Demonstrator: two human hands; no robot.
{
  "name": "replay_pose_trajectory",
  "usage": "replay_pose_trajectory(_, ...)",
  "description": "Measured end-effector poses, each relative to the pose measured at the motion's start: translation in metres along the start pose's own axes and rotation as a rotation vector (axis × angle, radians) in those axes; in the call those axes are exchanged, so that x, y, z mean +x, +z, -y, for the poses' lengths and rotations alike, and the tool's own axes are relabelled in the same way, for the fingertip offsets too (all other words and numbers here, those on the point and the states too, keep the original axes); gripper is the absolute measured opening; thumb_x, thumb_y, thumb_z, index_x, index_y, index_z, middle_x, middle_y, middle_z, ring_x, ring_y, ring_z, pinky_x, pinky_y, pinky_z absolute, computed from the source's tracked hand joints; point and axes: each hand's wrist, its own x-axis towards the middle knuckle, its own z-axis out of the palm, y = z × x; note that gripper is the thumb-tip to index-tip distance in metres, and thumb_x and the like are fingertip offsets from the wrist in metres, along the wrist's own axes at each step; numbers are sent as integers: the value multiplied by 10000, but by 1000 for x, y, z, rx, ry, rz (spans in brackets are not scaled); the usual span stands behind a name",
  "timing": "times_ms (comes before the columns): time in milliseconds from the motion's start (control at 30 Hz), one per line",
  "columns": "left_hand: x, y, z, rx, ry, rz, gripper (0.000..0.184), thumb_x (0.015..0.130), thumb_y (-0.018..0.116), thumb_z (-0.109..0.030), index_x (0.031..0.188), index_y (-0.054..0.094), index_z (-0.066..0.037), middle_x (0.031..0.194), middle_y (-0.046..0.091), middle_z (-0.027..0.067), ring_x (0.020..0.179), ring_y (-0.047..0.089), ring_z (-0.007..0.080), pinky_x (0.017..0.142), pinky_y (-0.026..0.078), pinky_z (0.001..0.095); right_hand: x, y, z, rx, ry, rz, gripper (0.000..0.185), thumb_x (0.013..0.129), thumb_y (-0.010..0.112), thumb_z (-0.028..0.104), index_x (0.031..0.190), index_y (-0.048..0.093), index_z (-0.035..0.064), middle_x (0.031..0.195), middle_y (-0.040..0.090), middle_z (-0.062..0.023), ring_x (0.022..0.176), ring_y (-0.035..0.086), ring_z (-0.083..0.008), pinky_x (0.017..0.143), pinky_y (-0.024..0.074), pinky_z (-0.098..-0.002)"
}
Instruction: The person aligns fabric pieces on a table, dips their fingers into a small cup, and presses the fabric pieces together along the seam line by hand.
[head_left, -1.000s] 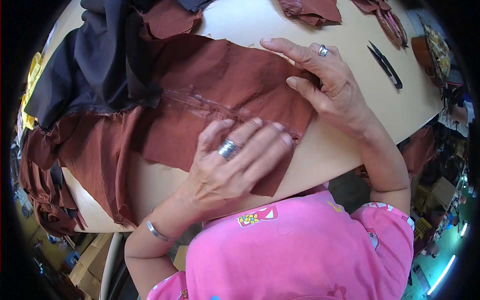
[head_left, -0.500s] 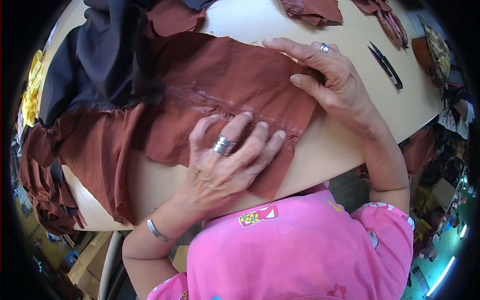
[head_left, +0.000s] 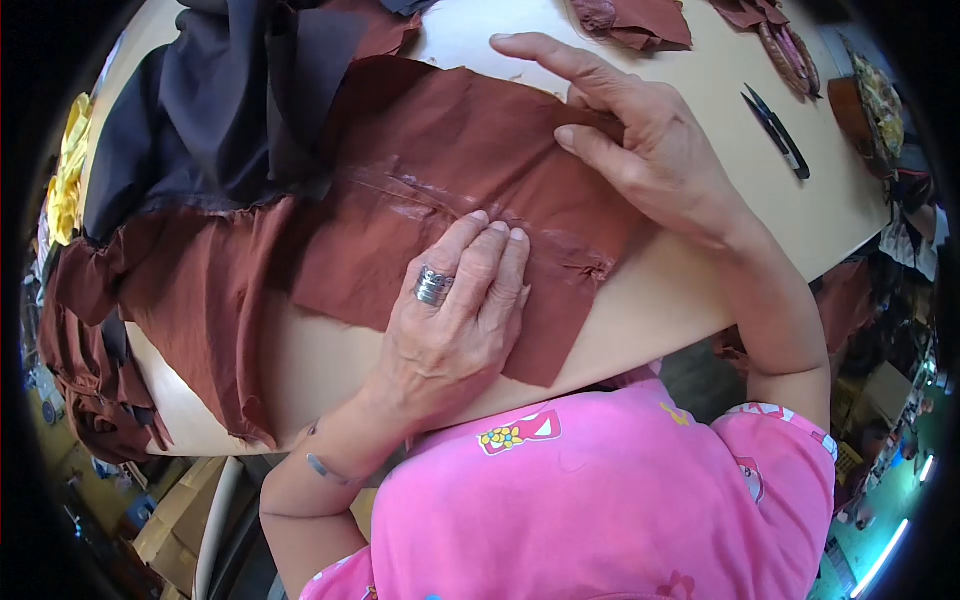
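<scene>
Brown cloth [head_left: 480, 120] with a pale, frayed seam lies across the pale tabletop. My left hand [head_left: 455, 300], with a wide silver ring, has its fingers drawn together and their tips on the cloth at the seam; its thumb is hidden. At the cloth's right part is my right hand [head_left: 650, 135]. Its index finger and thumb stick out, while the other fingers curl around the cloth's edge, largely hidden. Black cloth [head_left: 215, 120] joined to brown cloth lies bunched on the left.
Black thread snips [head_left: 778, 132] lie at the right of the tabletop [head_left: 700, 290]. Brown scraps [head_left: 635, 22] are at the far edge. A brown container [head_left: 853, 110] stands at the far right. Yellow cloth [head_left: 70, 175] shows at the left, and cardboard boxes [head_left: 185, 520] are below the table.
My left hand's spread fingers have come together and its fingertips have moved slightly up and left. My right hand has shifted up and left, and the brown cloth has creased and moved with it.
</scene>
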Motion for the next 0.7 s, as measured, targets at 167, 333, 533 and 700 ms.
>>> replay_pose_trajectory(167, -2, 7, 8, 74, 121, -48, 358, 712, 600, -101, 1059, 615, -13, 1071, 540, 73, 1082, 516, 202, 892, 396, 355, -1, 2, -7, 41, -67, -23, 552, 768, 513, -104, 1285, 475, 86, 1258, 546, 6, 729, 509, -75, 728, 441, -205)
replay_pose_trajectory(333, 0, -2, 7, 77, 188, 56, 404, 696, 563, -142, 1089, 612, -61, 1075, 533, 44, 1089, 504, 185, 898, 376, 392, 5, 7, -16, -93, -253, -108, 555, 743, 536, -50, 1263, 501, 140, 863, 632, -129, 629, 564, -198, 663, 471, -295)
replay_pose_trajectory(533, 5, -1, 11, 89, 31, -40, 393, 669, 600, -98, 1059, 607, -51, 1074, 550, 61, 1076, 507, 227, 858, 392, 362, 17, -4, 8, -200, -20, 19, 638, 745, 603, -7, 1336, 425, 158, 758, 541, -61, 654, 480, -161, 665, 422, -295)
replay_pose_trajectory(700, 3, 0, 18, 96, 12, -125, 335, 671, 662, -59, 1002, 615, -29, 1025, 559, 77, 1008, 541, 241, 822, 417, 344, 22, 11, -1, -116, -115, -30, 610, 757, 581, -44, 1318, 443, 154, 944, 588, -80, 698, 523, -175, 705, 452, -298)
